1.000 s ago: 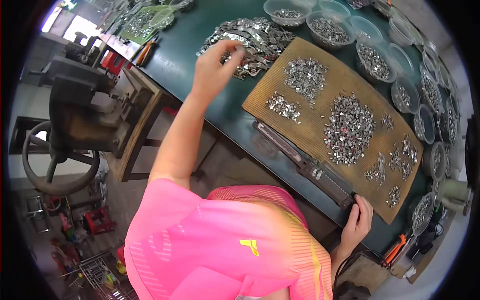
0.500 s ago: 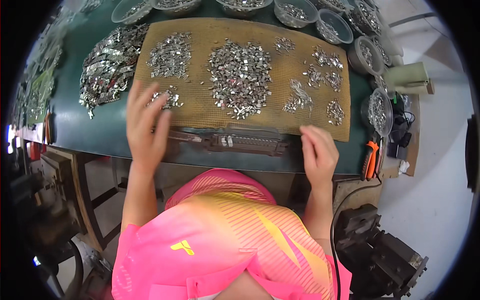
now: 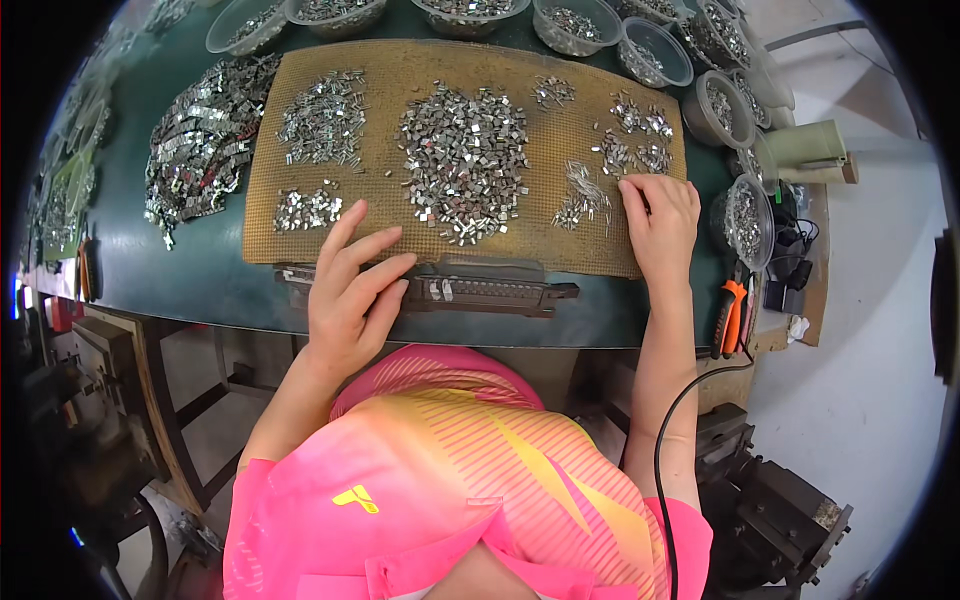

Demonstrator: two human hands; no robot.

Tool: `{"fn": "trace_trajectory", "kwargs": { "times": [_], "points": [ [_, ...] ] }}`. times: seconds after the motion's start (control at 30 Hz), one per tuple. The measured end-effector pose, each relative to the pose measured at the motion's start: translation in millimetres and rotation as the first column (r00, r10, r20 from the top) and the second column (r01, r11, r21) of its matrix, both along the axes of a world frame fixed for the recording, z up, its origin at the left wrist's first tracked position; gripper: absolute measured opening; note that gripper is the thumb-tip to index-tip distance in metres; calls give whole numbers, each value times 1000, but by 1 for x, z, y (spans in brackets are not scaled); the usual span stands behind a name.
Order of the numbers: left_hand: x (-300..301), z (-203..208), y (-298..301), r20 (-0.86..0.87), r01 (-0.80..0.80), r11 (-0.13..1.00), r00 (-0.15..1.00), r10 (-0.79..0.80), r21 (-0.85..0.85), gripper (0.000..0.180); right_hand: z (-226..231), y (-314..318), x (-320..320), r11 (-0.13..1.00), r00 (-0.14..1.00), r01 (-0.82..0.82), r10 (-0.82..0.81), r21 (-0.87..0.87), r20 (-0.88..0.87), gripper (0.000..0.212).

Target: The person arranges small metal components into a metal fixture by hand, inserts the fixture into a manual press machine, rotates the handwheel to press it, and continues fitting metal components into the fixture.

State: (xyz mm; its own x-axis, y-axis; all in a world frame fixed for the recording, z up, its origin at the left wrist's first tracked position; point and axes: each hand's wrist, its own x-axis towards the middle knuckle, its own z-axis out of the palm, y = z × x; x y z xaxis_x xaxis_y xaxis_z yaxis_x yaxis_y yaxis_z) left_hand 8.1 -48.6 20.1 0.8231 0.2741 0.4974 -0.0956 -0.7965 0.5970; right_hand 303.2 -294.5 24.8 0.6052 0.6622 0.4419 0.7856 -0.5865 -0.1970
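Note:
My left hand (image 3: pixel 352 290) is spread open over the left part of a long dark metal fixture (image 3: pixel 490 290) at the table's front edge, its fingertips over the mat's near edge. Two small pale pieces sit in the fixture's toothed slot. My right hand (image 3: pixel 663 225) is over the right side of the brown textured mat (image 3: pixel 380 205), fingers curled and pinched near a pile of thin silvery pins (image 3: pixel 583 198); whatever they hold is hidden. In the mat's middle lies a big heap of small square metal pieces (image 3: pixel 465 160). A smaller heap of bits (image 3: pixel 308 208) is beside my left hand.
Clear plastic tubs (image 3: pixel 575 28) of metal parts line the far and right edges. Linked metal strips (image 3: pixel 205 140) are piled left of the mat. Orange-handled pliers (image 3: pixel 730 318) are at the right edge, near a black cable (image 3: pixel 690 395). A dark machine (image 3: pixel 775 520) stands lower right.
My left hand has moved right and nearer, over the fixture. My right hand has reached away from me onto the mat's right side. The view has shifted slightly.

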Motion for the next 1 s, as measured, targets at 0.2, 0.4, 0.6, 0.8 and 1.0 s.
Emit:
{"fn": "trace_trajectory", "kwargs": {
  "times": [0.2,0.4,0.6,0.8,1.0],
  "points": [
    [-1,0,1,-5,4,1000,1000,-4,6,31,0,16,2,993,996,77,-73,-86,50,14],
    [1,1,2,-6,13,1000,1000,-13,-6,29,0,10,6,996,995,21,-12,-83,102,13],
    [0,0,2,-11,22,1000,1000,-23,-8,28,9,3,-5,990,989,-106,115,-91,93,10],
    [0,0,3,-12,28,1000,1000,-29,-8,28,7,-15,7,997,963,-57,69,55,-259,10],
    [1,1,3,-24,29,1000,999,-29,-9,28,10,-4,-2,998,986,-61,60,0,-157,8]
  ]
}}
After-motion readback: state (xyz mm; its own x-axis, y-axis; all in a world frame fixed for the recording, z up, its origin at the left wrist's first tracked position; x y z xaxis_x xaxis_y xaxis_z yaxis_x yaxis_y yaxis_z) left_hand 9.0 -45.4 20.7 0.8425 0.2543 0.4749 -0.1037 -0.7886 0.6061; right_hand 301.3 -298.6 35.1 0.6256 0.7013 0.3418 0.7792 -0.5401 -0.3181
